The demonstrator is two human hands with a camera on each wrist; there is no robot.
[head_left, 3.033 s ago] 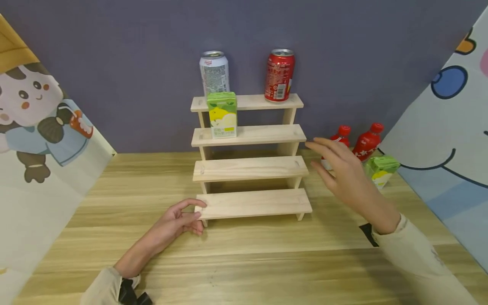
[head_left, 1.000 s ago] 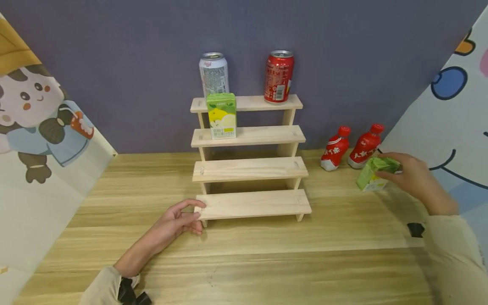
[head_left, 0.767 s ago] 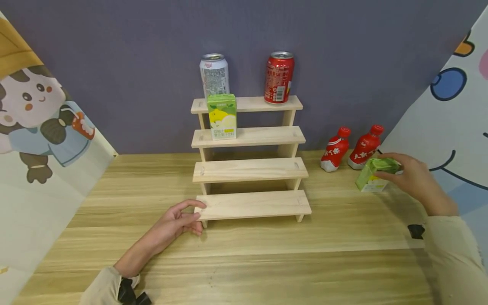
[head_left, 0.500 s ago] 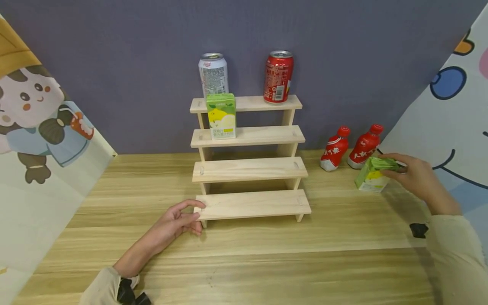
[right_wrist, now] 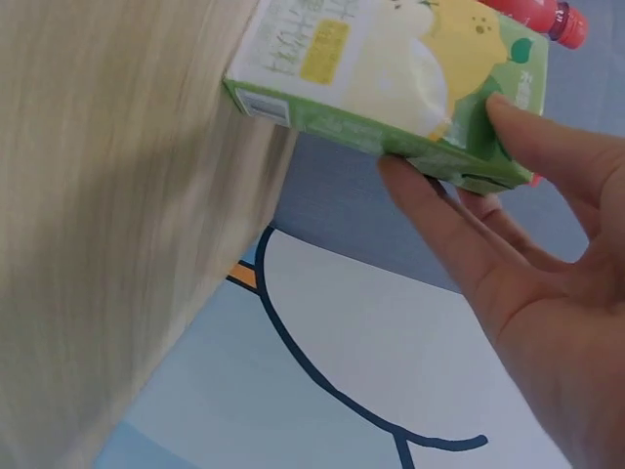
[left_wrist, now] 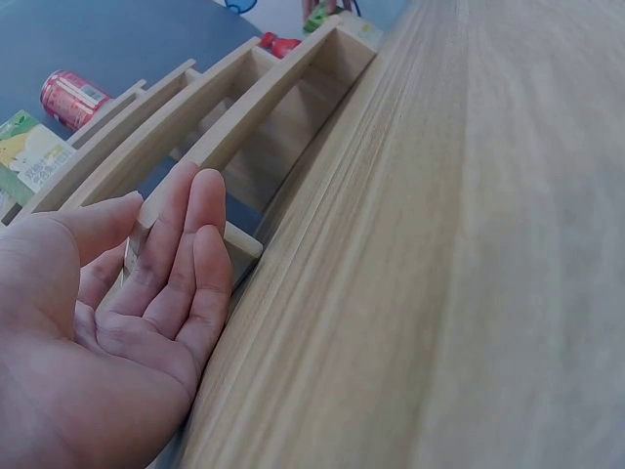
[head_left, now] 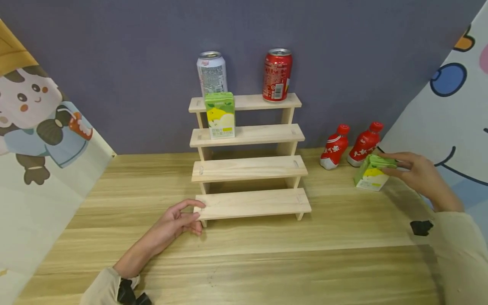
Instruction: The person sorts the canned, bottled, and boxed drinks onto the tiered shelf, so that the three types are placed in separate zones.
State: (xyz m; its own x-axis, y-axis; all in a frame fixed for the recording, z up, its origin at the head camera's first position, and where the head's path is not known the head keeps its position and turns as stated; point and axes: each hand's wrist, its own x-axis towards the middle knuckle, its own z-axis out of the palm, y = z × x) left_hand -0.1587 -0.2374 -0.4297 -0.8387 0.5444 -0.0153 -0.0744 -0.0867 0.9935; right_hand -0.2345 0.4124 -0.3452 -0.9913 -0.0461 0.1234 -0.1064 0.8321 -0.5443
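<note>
Juice box (head_left: 371,177) stands at the fingertips of the right hand (head_left: 424,177), its base seemingly on the table (head_left: 244,267). Over the last second it has turned slightly, showing more of its yellow-and-white front; three seconds ago that hand hung free beside the wooden rack (head_left: 253,204). Judging by this, the box has been taken hold of and adjusted, with no lift apparent.

The right hand comes in from the box's right side, fingers fairly straight, thumb on the front near the top and forefinger at the narrow side: a light pinch, though how firm I cannot tell. Just beyond the grip, to its left, are two red bottles (head_left: 334,147); the rack stands well left of it, bearing a second carton (head_left: 221,116).

Meanwhile the left hand (head_left: 176,221) has stayed put, pinching the left end of the rack's lowest board between thumb and fingers.
</note>
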